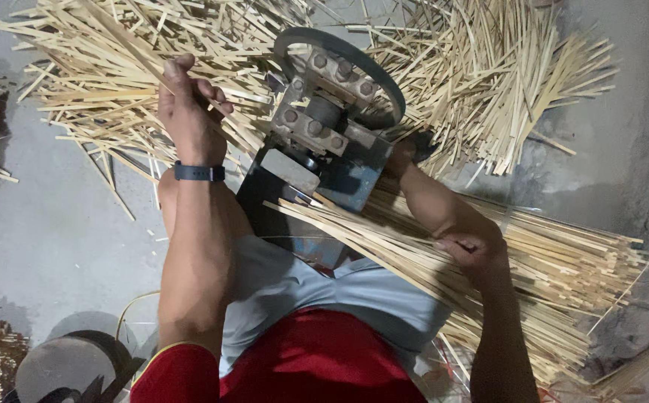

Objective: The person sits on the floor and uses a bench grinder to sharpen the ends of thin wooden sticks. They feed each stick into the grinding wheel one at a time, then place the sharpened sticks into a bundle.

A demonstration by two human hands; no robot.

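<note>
My left hand (pixel 188 112), with a dark band on its wrist, is closed on a few flat bamboo strips (pixel 115 82) at the edge of the loose pile left of the machine. My right hand (pixel 472 250) grips a long bundle of thin bamboo sticks (pixel 384 242) that lies slanted across my lap, its near end pointing at the machine. The machine (pixel 324 127) is a dark blue metal block with grey bolted plates and a round belt wheel, standing between my hands.
More split bamboo (pixel 489 75) is heaped behind and to the right of the machine. A thick layer of long sticks (pixel 578 269) lies on the right. Grey concrete floor (pixel 48 231) shows on the left, with a round grey stool or drum (pixel 63 366) at the bottom left.
</note>
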